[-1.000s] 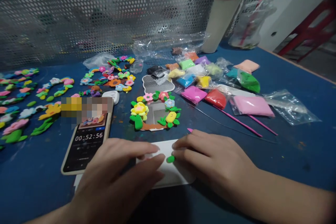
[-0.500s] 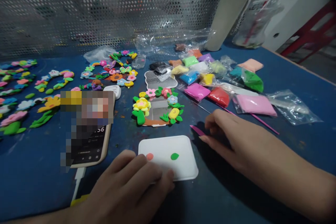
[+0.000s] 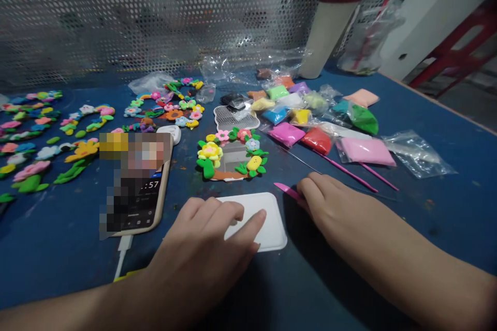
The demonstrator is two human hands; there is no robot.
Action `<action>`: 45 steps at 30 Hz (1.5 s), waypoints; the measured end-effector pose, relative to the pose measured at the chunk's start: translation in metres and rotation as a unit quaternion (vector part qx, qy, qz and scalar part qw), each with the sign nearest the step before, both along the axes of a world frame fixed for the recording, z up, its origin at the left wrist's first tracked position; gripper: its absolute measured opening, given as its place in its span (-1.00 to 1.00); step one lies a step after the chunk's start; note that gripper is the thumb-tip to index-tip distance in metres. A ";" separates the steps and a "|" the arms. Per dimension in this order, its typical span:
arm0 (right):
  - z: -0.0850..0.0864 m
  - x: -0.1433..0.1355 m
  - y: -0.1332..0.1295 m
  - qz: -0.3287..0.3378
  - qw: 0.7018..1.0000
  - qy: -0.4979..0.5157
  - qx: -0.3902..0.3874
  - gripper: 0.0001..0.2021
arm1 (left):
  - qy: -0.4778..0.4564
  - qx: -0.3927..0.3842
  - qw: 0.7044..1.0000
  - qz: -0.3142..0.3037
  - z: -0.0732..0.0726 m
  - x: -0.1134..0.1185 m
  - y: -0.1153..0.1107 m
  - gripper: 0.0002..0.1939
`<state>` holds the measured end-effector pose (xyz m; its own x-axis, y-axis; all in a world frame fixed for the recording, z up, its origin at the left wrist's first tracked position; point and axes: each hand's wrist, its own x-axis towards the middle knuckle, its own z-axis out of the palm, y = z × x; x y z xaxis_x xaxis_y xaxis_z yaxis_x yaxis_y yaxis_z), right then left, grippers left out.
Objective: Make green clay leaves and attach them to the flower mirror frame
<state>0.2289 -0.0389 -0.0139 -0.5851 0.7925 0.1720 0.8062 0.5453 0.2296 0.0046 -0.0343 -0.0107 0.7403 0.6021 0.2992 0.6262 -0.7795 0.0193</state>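
A white rectangular board [image 3: 272, 227] lies on the table in front of me. My left hand [image 3: 209, 238] reaches over it, fingers apart, one fingertip pressed to or just above its surface. The coral and green clay pieces on the board are hidden beneath that hand. To the board's right, my right hand [image 3: 326, 201] rests near the tabletop, closed around a magenta plastic clay knife [image 3: 285, 189] whose blade points left. Just behind the board is a small mirror [image 3: 236, 158] framed with clay flowers, leaves and a yellow smiling piece.
Bags of coloured clay [image 3: 287, 134] lie at the back right, near two magenta tools [image 3: 349, 170] and a thin metal needle [image 3: 301, 160]. A phone [image 3: 155, 201] on a cable and several clay-decorated frames [image 3: 89, 116] are leftward. A tumbler [image 3: 330, 31] stands behind.
My left hand has moved up and forward over the board, covering the coral and green pieces. My right hand has drawn slightly left with the knife. The view has shifted a little.
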 end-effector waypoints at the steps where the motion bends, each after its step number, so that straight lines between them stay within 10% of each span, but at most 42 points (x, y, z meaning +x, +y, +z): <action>1: 0.001 -0.001 0.000 0.012 1.000 -0.009 0.015 -0.66 | 0.005 0.001 1.000 0.000 0.000 0.001 0.000 -0.69; 10: 0.003 -0.008 0.006 0.024 0.997 -0.067 -0.001 -0.65 | -0.075 -0.027 0.997 -0.019 -0.010 -0.003 0.007 -0.72; 20: 0.011 0.004 0.018 0.010 0.990 0.091 -0.107 -0.76 | -0.149 -0.115 0.982 0.020 -0.012 0.000 0.017 -0.84; 29: 0.009 -0.014 0.007 0.034 0.900 0.329 -0.285 -0.83 | -0.056 -0.017 0.998 -0.001 -0.006 -0.014 0.008 -0.68; 45: 0.005 -0.020 -0.004 0.089 0.937 0.291 -0.174 -0.69 | -0.034 0.010 0.999 -0.024 -0.011 -0.011 0.010 -0.66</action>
